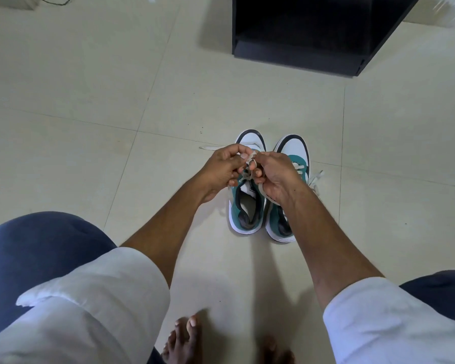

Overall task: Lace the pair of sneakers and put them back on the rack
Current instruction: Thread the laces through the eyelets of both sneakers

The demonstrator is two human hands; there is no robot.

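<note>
Both hands meet at mid-frame over the left sneaker (pixel 246 206). The left hand (pixel 222 170) pinches a loop of flat whitish lace (pixel 250 160) between thumb and forefinger; the right hand (pixel 276 177) is curled shut around the same lace, a strand running down under its palm. The sneakers stand side by side just beneath the hands, toes toward the top of the frame: teal sides, white toe caps, dark trim, white soles. The right sneaker (pixel 292 153) has loose lace ends spilling at its right. Glossy cream tiles (pixel 90 101) surround them. A black, boxy rack (pixel 313 35) stands at upper right, well apart.
</note>
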